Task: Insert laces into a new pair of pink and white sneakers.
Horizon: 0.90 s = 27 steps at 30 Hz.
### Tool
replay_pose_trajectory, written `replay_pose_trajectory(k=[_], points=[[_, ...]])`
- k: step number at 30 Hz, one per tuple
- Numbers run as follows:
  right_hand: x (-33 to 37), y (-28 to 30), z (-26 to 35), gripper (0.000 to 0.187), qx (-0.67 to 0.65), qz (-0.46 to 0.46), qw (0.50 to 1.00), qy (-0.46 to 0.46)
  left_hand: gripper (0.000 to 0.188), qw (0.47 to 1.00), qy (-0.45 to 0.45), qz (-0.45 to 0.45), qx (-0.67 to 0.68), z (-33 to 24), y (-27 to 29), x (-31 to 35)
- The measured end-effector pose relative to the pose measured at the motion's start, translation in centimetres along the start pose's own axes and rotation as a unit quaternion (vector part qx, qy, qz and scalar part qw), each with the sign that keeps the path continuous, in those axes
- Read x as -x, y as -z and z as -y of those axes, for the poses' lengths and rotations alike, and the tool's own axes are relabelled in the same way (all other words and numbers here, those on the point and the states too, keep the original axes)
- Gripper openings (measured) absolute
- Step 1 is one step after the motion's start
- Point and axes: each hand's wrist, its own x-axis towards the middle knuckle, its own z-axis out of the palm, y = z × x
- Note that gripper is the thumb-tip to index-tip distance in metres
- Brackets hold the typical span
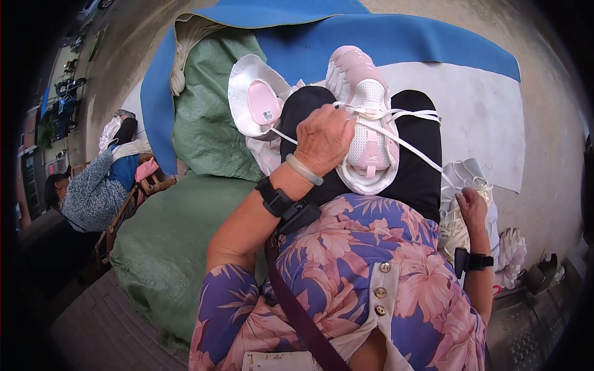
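A pink and white sneaker (370,93) lies across my lap, its toe pointing away from me. My left hand (325,139) is closed at the sneaker's laced opening, pinching a white shoelace (402,139). Out to the right, my right hand (473,210) is closed on the other stretch of that lace, which runs taut from the shoe. Some lace loops lie over my right knee. Left of the sneaker is a second white and pink shoe piece (253,93), with a pink insole-like patch and a lace passing near my left hand.
Green woven sacks (213,105) fill the left side. A blue and white sheet (458,43) lies beyond my knees. By my right hand are bundles of white laces (458,235) and more shoes (510,256). Another person (96,191) sits at the far left.
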Motion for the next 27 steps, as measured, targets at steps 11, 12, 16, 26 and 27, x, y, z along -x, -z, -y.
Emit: replay_pose_trajectory(k=[11, 12, 16, 26, 27], points=[[-7.2, 2.3, 18.4, 0.027, -0.171, -0.208, 0.885, 0.379, 0.019, 0.969, -0.228, 0.012, -0.098, 2.0, -0.2, -3.9], [-7.6, 2.3, 19.2, 0.027, -0.172, -0.209, 0.885, 0.378, 0.019, 0.968, -0.229, 0.014, -0.098, 2.0, -0.2, -3.9], [-8.6, 1.8, 22.2, 0.024, -0.194, -0.198, 0.879, 0.388, 0.013, 0.969, -0.223, 0.04, -0.096, 1.5, -0.4, -4.1], [-10.2, 1.3, 23.7, 0.015, -0.051, -0.127, 0.899, 0.416, 0.016, 0.967, -0.233, 0.031, -0.094, 2.1, -0.7, -3.8], [-10.0, 1.2, 23.6, 0.013, -0.059, -0.135, 0.893, 0.424, 0.016, 0.968, -0.233, 0.031, -0.093, 1.9, -0.7, -3.6]])
